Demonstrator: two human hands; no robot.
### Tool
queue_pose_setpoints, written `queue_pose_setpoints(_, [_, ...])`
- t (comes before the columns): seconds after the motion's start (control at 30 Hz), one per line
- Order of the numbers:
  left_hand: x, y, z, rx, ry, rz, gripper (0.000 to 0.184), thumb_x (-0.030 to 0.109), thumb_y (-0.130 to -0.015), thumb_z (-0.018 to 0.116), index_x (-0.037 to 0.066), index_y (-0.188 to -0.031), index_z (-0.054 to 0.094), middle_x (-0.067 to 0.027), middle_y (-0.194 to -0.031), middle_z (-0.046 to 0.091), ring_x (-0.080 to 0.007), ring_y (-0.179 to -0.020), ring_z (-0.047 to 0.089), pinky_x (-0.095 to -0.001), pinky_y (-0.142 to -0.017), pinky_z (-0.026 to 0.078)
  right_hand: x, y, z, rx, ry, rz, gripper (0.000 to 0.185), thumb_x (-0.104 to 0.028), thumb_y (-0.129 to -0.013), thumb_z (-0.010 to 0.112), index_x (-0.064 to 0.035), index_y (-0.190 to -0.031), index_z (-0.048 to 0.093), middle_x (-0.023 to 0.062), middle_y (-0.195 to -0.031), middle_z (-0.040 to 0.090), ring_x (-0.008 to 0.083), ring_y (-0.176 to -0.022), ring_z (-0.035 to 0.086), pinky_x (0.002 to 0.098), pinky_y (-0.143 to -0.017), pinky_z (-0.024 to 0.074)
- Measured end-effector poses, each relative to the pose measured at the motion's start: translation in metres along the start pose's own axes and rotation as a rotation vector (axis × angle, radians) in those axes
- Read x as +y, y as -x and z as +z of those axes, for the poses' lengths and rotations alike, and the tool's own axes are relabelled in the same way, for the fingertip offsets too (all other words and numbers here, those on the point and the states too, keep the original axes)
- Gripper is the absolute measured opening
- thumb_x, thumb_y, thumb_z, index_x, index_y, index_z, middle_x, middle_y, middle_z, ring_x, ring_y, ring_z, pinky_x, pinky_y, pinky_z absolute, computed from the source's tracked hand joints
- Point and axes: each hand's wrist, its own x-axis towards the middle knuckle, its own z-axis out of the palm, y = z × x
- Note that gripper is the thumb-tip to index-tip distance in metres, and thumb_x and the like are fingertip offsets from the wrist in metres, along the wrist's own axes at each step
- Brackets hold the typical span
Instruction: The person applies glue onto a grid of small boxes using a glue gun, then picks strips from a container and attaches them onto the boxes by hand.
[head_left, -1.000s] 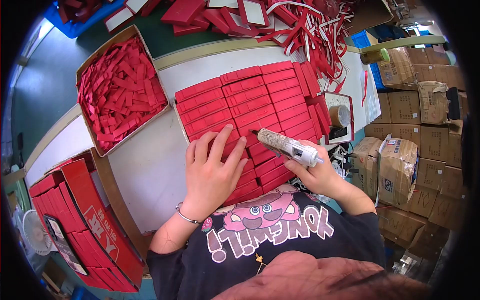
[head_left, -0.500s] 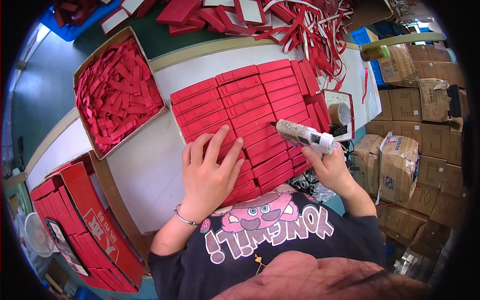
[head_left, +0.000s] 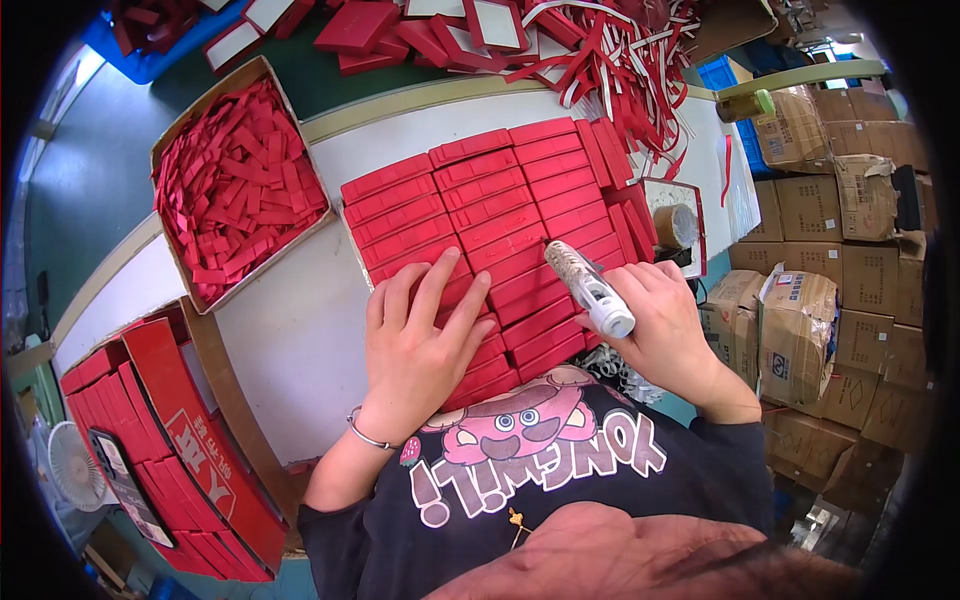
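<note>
Packed rows of slim red boxes (head_left: 488,190) stand side by side on the white table. Across the near-left boxes my left hand (head_left: 420,335) lies with its fingers spread, holding nothing. My right hand (head_left: 665,325) is wrapped round the grip of a white hot glue gun (head_left: 592,295). The gun's stained front end points at the middle rows, and its tip is over or on a box there; I cannot tell if it touches. Small glossy marks show on a red box just left of the tip.
A carton of red ribbon pieces (head_left: 240,175) stands at the left. Below it is a carton of red boxes (head_left: 165,450) with a phone (head_left: 130,490). A tape roll (head_left: 677,226) sits right, loose ribbons (head_left: 640,60) lie beyond, and brown cartons (head_left: 800,320) are stacked off the table.
The glue gun has turned more upright, its rear end swinging down and left. My right hand has rolled over, its back now showing. The left hand has stayed in place.
</note>
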Motion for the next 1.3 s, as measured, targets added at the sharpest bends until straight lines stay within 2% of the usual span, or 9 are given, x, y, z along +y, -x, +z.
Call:
queue_pose_setpoints(0.17, [0.001, 0.004, -0.002, -0.033, 0.016, 0.021, 0.047, 0.039, -0.084, 0.084, 0.019, -0.126, 0.078, -0.0073, -0.148, 0.061, -0.0327, -0.126, 0.054, -0.0498, -0.107, 0.042, 0.002, 0.011, 0.014, 0.096, -0.240, -0.048, 0.029, -0.022, -0.089, 0.084, -0.0019, -0.102, 0.067, 0.0144, -0.088, 0.066, 0.0377, -0.082, 0.064, 0.0472, -0.074, 0.0453])
queue_pose_setpoints(0.33, [0.001, 0.004, 0.001, -0.035, 0.014, 0.016, 0.046, 0.038, -0.084, 0.084, 0.020, -0.126, 0.078, -0.0070, -0.147, 0.061, -0.0328, -0.126, 0.054, -0.0501, -0.108, 0.041, 0.003, 0.019, 0.039, 0.036, -0.514, -0.030, 0.027, -0.018, -0.089, 0.084, -0.0002, -0.103, 0.070, 0.0154, -0.091, 0.069, 0.0380, -0.085, 0.067, 0.0462, -0.078, 0.0484])
queue_pose_setpoints(0.43, [0.001, 0.004, 0.001, -0.035, 0.013, 0.014, 0.045, 0.036, -0.084, 0.084, 0.020, -0.125, 0.078, -0.0065, -0.147, 0.061, -0.0326, -0.126, 0.054, -0.0498, -0.108, 0.041, 0.002, 0.016, 0.047, 0.027, -0.503, -0.037, 0.026, -0.016, -0.089, 0.083, 0.0002, -0.104, 0.071, 0.0159, -0.092, 0.069, 0.0377, -0.085, 0.067, 0.0456, -0.077, 0.0485])
queue_pose_setpoints(0.67, [0.001, 0.004, 0.001, -0.030, 0.035, -0.005, 0.043, 0.031, -0.084, 0.084, 0.020, -0.125, 0.078, -0.0059, -0.146, 0.062, -0.0323, -0.125, 0.055, -0.0487, -0.108, 0.041, 0.003, 0.020, 0.038, 0.057, -0.638, 0.186, 0.023, -0.015, -0.098, 0.075, 0.0012, -0.113, 0.071, 0.0187, -0.091, 0.070, 0.0409, -0.083, 0.069, 0.0449, -0.076, 0.0546])
queue_pose_setpoints(0.77, [0.001, 0.003, 0.001, -0.030, 0.041, -0.005, 0.041, 0.028, -0.084, 0.084, 0.020, -0.124, 0.079, -0.0059, -0.146, 0.062, -0.0323, -0.124, 0.055, -0.0487, -0.108, 0.041, 0.005, 0.024, 0.028, 0.034, -0.607, 0.309, 0.024, -0.014, -0.099, 0.073, 0.0014, -0.118, 0.072, 0.0194, -0.092, 0.070, 0.0399, -0.082, 0.070, 0.0427, -0.075, 0.0550])
queue_pose_setpoints(0.93, [0.002, 0.003, 0.002, -0.025, 0.038, 0.001, 0.039, 0.026, -0.085, 0.084, 0.020, -0.123, 0.079, -0.0062, -0.145, 0.063, -0.0326, -0.124, 0.055, -0.0487, -0.108, 0.042, 0.012, 0.028, 0.023, 0.051, -0.540, 0.333, 0.025, -0.015, -0.100, 0.072, 0.0024, -0.118, 0.072, 0.0205, -0.091, 0.071, 0.0406, -0.081, 0.071, 0.0430, -0.074, 0.0549])
queue_pose_setpoints(1.03, [0.002, 0.003, 0.002, -0.024, 0.034, 0.002, 0.039, 0.026, -0.085, 0.084, 0.020, -0.123, 0.079, -0.0064, -0.145, 0.063, -0.0329, -0.124, 0.056, -0.0487, -0.108, 0.042, 0.011, 0.028, 0.025, 0.081, -0.494, 0.272, 0.022, -0.015, -0.099, 0.073, 0.0019, -0.113, 0.072, 0.0193, -0.087, 0.069, 0.0412, -0.078, 0.069, 0.0444, -0.071, 0.0543])
queue_pose_setpoints(1.2, [0.004, 0.003, 0.001, -0.028, 0.014, 0.005, 0.039, 0.026, -0.085, 0.084, 0.019, -0.123, 0.079, -0.0068, -0.145, 0.063, -0.0329, -0.124, 0.055, -0.0500, -0.108, 0.042, 0.008, 0.027, 0.018, 0.031, -0.055, 0.101, 0.034, -0.034, -0.092, 0.082, -0.0062, -0.099, 0.065, 0.0130, -0.086, 0.069, 0.0341, -0.078, 0.067, 0.0441, -0.074, 0.0465])
queue_pose_setpoints(1.3, [0.006, 0.002, -0.003, 0.007, 0.015, 0.042, 0.039, 0.029, -0.084, 0.085, 0.019, -0.122, 0.079, -0.0067, -0.144, 0.063, -0.0324, -0.124, 0.055, -0.0518, -0.109, 0.042, -0.001, 0.025, 0.013, 0.108, -0.029, 0.016, 0.034, -0.032, -0.089, 0.084, -0.0050, -0.101, 0.066, 0.0127, -0.089, 0.068, 0.0346, -0.082, 0.067, 0.0448, -0.077, 0.0464])
